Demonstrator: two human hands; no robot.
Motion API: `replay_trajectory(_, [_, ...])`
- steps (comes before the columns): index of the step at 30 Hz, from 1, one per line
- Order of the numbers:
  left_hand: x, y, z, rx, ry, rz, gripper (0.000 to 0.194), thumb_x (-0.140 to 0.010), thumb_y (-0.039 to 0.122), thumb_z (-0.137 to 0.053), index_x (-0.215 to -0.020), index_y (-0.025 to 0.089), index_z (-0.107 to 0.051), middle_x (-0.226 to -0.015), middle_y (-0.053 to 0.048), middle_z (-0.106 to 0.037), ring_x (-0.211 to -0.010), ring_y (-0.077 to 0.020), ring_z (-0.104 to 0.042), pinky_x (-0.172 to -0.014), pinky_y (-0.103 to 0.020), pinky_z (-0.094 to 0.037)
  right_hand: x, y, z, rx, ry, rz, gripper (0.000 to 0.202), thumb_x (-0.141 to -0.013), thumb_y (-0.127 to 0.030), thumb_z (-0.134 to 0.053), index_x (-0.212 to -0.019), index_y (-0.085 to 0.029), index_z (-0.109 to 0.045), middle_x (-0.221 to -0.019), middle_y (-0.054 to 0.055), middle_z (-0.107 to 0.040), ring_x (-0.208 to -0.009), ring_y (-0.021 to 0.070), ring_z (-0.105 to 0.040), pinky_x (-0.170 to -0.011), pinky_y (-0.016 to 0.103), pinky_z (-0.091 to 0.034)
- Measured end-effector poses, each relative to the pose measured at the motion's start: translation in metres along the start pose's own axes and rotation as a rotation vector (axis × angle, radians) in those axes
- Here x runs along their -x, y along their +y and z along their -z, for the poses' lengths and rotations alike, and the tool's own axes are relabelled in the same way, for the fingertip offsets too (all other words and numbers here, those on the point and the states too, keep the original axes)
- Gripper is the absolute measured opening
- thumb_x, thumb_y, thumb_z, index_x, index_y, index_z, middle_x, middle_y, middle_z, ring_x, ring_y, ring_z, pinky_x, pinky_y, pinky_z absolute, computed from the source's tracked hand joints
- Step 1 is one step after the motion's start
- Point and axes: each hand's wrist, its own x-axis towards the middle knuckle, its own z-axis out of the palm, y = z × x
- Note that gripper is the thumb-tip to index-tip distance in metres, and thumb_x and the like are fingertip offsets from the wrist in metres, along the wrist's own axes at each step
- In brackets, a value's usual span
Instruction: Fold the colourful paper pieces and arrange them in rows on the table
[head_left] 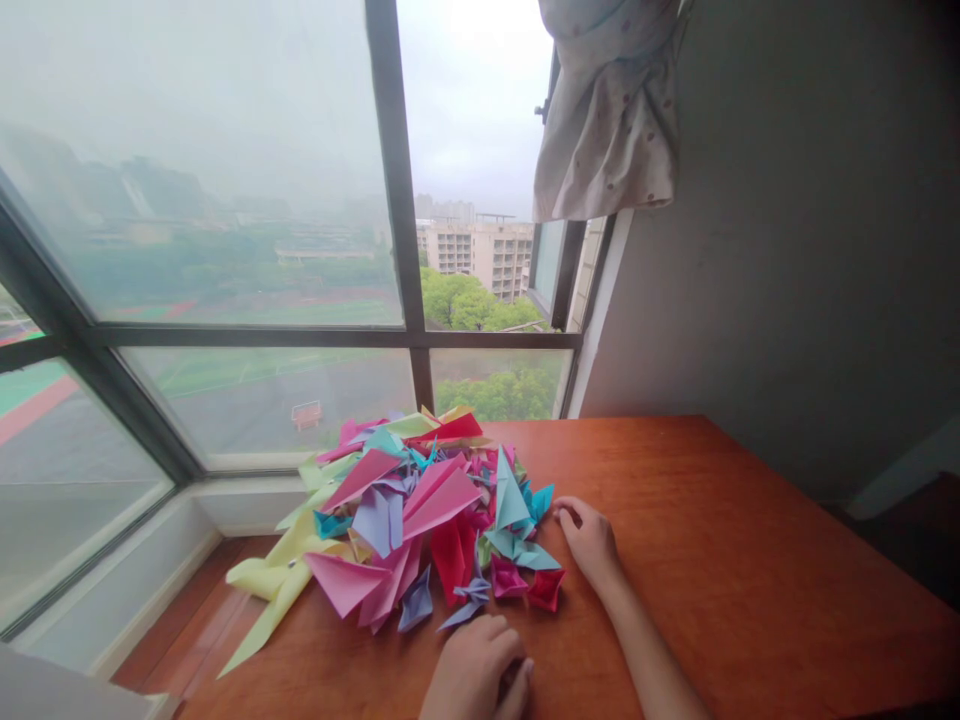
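A heap of folded paper pieces lies on the wooden table, with a pink paper plane (pixel 442 498) on top. My left hand (pixel 480 665) rests in front of the heap, its fingers curled in a loose fist with no object showing. Just beyond it is a purple paper crane (pixel 472 592), and a blue-purple folded piece (pixel 417 602) lies to its left. At the heap's right edge is my right hand (pixel 589 540), fingers loosely bent and thumb apart, nothing visible in them. Its fingertips are close to a blue folded piece (pixel 538 500); contact is unclear. A red paper boat (pixel 545 589) lies nearby.
The brown wooden table (pixel 720 560) extends to the right. Pale yellow folded paper (pixel 281 565) hangs out at the heap's left side. Behind stand a dark window frame (pixel 416 345) and a tied-up curtain (pixel 607 120). A grey wall (pixel 780 250) is at right.
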Motion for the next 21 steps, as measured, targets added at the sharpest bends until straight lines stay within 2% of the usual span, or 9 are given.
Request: replay_trajectory(21, [0.0002,-0.0005,-0.0020,0.008,0.029,-0.010,0.013,-0.077,0.012,-0.057,-0.070,0.020,-0.051,-0.073,-0.001,-0.063,-0.069,-0.0155,-0.059,-0.059,-0.027,-0.033,0.0013,-0.0023,0.0012,0.016,0.003,0.024,0.027,-0.081,-0.030,-0.046,-0.087,-0.022,-0.071,-0.089,0.004,-0.074,-0.084,0.0214,-0.069,-0.078,0.031,-0.050])
